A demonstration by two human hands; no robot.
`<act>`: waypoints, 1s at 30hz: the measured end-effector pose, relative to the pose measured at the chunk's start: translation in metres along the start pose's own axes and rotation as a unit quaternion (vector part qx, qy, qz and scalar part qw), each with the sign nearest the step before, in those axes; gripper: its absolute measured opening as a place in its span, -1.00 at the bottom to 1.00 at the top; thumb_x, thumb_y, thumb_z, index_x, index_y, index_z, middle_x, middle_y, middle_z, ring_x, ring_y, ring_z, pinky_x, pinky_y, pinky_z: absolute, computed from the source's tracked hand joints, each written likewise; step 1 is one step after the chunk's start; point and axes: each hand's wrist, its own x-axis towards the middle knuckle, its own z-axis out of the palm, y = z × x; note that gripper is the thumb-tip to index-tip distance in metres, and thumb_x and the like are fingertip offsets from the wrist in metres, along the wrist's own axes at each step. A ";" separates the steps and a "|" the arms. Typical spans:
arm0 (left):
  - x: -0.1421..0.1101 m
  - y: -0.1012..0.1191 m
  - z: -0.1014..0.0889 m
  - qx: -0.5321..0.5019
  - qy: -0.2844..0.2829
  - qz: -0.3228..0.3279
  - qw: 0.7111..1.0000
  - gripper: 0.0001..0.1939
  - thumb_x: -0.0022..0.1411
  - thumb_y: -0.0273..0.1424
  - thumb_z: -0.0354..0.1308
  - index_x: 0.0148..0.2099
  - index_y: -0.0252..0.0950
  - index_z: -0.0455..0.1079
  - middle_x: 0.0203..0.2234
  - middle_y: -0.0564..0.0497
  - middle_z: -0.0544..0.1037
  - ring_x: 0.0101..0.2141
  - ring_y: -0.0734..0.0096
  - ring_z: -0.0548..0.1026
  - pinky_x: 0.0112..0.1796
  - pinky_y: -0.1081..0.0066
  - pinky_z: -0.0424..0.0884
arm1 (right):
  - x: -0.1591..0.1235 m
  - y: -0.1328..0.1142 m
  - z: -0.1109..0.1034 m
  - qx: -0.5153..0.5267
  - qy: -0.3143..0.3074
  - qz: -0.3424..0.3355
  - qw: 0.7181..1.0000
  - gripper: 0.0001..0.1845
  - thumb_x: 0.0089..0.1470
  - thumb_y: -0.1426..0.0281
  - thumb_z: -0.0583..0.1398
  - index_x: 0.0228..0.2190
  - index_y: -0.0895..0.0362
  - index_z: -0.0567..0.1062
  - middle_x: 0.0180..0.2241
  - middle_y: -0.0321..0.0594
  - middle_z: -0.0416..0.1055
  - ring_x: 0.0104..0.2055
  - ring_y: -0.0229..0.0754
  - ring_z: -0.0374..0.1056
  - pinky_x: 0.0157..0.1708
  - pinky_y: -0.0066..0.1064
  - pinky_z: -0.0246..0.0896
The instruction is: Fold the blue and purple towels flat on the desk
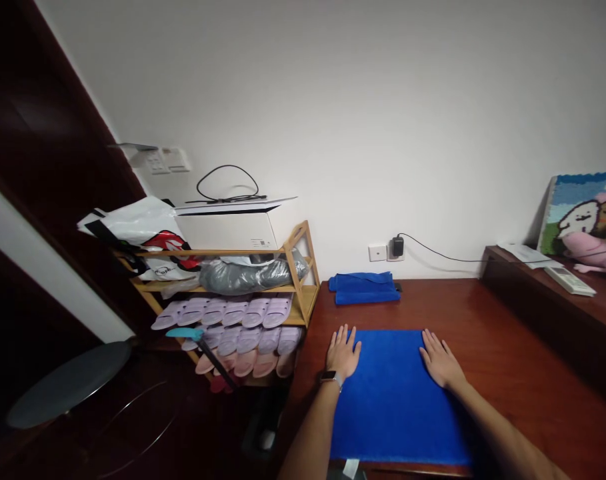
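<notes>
A blue towel (393,400) lies spread flat on the reddish wooden table (507,360) in front of me. My left hand (343,353) rests palm down on the towel's far left corner, fingers stretched out. My right hand (439,360) lies flat on the far right corner, fingers also spread. Neither hand holds anything. A watch sits on my left wrist. A second blue towel (365,289), folded, lies at the back of the table near the wall.
A bamboo shoe rack (233,300) with several slippers, bags and a white box stands left of the table. A charger (397,247) is plugged into the wall. A raised shelf (557,287) at right holds a remote, papers and a plush picture. A round stool (67,383) is at lower left.
</notes>
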 end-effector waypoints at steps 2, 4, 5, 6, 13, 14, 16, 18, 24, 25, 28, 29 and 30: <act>0.002 -0.002 -0.005 0.006 -0.005 0.005 1.000 -0.36 0.56 -0.09 -0.30 0.52 -0.23 0.08 0.47 -0.11 0.11 0.45 0.20 0.02 0.41 0.08 -0.03 | -0.001 -0.001 0.001 0.003 0.008 0.004 1.000 -0.21 0.37 0.14 -0.29 0.46 0.29 -0.10 0.52 -0.16 -0.21 0.55 -0.12 -0.31 0.50 -0.16 -0.41; 0.006 0.004 -0.010 0.011 0.001 0.009 1.000 -0.37 0.56 -0.12 -0.30 0.51 -0.26 0.09 0.47 -0.13 0.11 0.45 0.19 0.04 0.42 0.07 -0.04 | 0.000 -0.002 0.002 0.004 0.013 0.006 1.000 -0.20 0.37 0.13 -0.30 0.46 0.29 -0.09 0.52 -0.16 -0.20 0.55 -0.13 -0.30 0.50 -0.16 -0.41; 0.008 0.012 -0.013 0.010 0.011 0.013 1.000 -0.37 0.57 -0.14 -0.31 0.51 -0.27 0.10 0.46 -0.13 0.12 0.45 0.19 0.04 0.42 0.07 -0.05 | 0.000 -0.002 0.003 0.004 0.015 0.006 1.000 -0.20 0.37 0.12 -0.31 0.46 0.29 -0.09 0.51 -0.17 -0.20 0.55 -0.13 -0.29 0.50 -0.16 -0.41; 0.009 0.024 -0.015 0.005 0.024 0.023 0.999 -0.38 0.57 -0.15 -0.32 0.51 -0.28 0.10 0.46 -0.14 0.11 0.45 0.20 0.04 0.42 0.07 -0.05 | 0.001 -0.001 0.004 0.004 0.016 0.006 1.000 -0.20 0.37 0.11 -0.31 0.46 0.28 -0.09 0.51 -0.18 -0.20 0.55 -0.13 -0.29 0.50 -0.16 -0.40; 0.013 0.176 0.006 -0.107 0.012 0.134 0.985 -0.30 0.56 -0.05 -0.43 0.51 -0.26 0.09 0.46 -0.12 0.13 0.45 0.24 0.02 0.42 0.10 -0.01 | 0.006 0.006 0.011 -0.009 0.011 -0.005 1.000 -0.22 0.36 0.18 -0.31 0.46 0.28 -0.11 0.52 -0.19 -0.25 0.55 -0.13 -0.31 0.49 -0.14 -0.39; 0.012 0.189 0.011 -0.116 -0.003 0.128 0.985 -0.28 0.55 -0.03 -0.43 0.51 -0.26 0.10 0.46 -0.13 0.14 0.45 0.23 0.04 0.41 0.09 0.00 | 0.006 0.007 0.012 -0.011 0.009 -0.009 1.000 -0.23 0.36 0.20 -0.31 0.46 0.28 -0.11 0.52 -0.20 -0.26 0.55 -0.13 -0.32 0.49 -0.14 -0.39; 0.011 0.192 0.018 -0.125 -0.023 0.120 0.985 -0.26 0.54 0.01 -0.42 0.50 -0.26 0.11 0.45 -0.12 0.16 0.45 0.22 0.05 0.41 0.07 -0.01 | 0.006 0.008 0.013 -0.012 0.010 -0.013 1.000 -0.23 0.36 0.22 -0.29 0.46 0.29 -0.11 0.52 -0.19 -0.26 0.55 -0.12 -0.32 0.49 -0.13 -0.38; 0.006 0.169 0.018 -0.120 -0.030 0.113 0.986 -0.27 0.53 0.01 -0.40 0.51 -0.24 0.09 0.46 -0.09 0.14 0.45 0.23 0.03 0.42 0.07 -0.04 | 0.005 0.008 0.014 -0.004 0.017 -0.008 1.000 -0.22 0.36 0.18 -0.28 0.46 0.29 -0.11 0.52 -0.17 -0.23 0.55 -0.12 -0.30 0.49 -0.12 -0.38; -0.019 0.035 -0.002 -0.026 -0.025 -0.017 0.999 -0.33 0.54 -0.15 -0.34 0.52 -0.36 0.04 0.47 -0.14 0.09 0.45 0.20 0.03 0.41 0.07 -0.01 | 0.003 0.003 0.006 0.011 0.021 0.006 1.000 -0.21 0.38 0.12 -0.30 0.47 0.28 -0.09 0.51 -0.18 -0.19 0.55 -0.14 -0.28 0.50 -0.14 -0.40; -0.023 0.021 -0.004 -0.015 -0.022 -0.021 0.999 -0.33 0.54 -0.17 -0.33 0.52 -0.38 0.03 0.47 -0.15 0.09 0.45 0.21 0.04 0.41 0.09 0.00 | 0.002 0.001 0.003 0.009 0.017 0.009 1.000 -0.21 0.38 0.13 -0.29 0.47 0.28 -0.09 0.52 -0.18 -0.20 0.55 -0.14 -0.29 0.50 -0.14 -0.40; -0.028 0.006 -0.003 -0.002 -0.014 -0.013 1.000 -0.33 0.52 -0.20 -0.30 0.51 -0.44 0.04 0.46 -0.19 0.09 0.45 0.22 0.03 0.41 0.13 0.01 | -0.002 -0.005 -0.005 -0.002 -0.004 0.023 1.000 -0.22 0.38 0.15 -0.29 0.47 0.28 -0.12 0.52 -0.19 -0.22 0.55 -0.14 -0.30 0.50 -0.14 -0.41; -0.028 0.007 -0.001 0.000 -0.012 -0.012 1.000 -0.32 0.52 -0.20 -0.30 0.51 -0.47 0.04 0.46 -0.21 0.09 0.45 0.20 0.03 0.41 0.13 0.01 | -0.005 -0.007 -0.007 -0.005 -0.011 0.030 0.999 -0.22 0.38 0.15 -0.30 0.47 0.29 -0.12 0.52 -0.20 -0.23 0.55 -0.13 -0.31 0.50 -0.14 -0.40; -0.027 0.008 0.001 0.000 -0.009 -0.013 1.000 -0.32 0.52 -0.20 -0.29 0.50 -0.49 0.04 0.46 -0.22 0.09 0.45 0.19 0.03 0.41 0.13 0.01 | -0.010 -0.008 -0.008 -0.007 -0.014 0.034 0.999 -0.22 0.37 0.15 -0.30 0.47 0.29 -0.12 0.52 -0.20 -0.24 0.55 -0.13 -0.31 0.50 -0.14 -0.40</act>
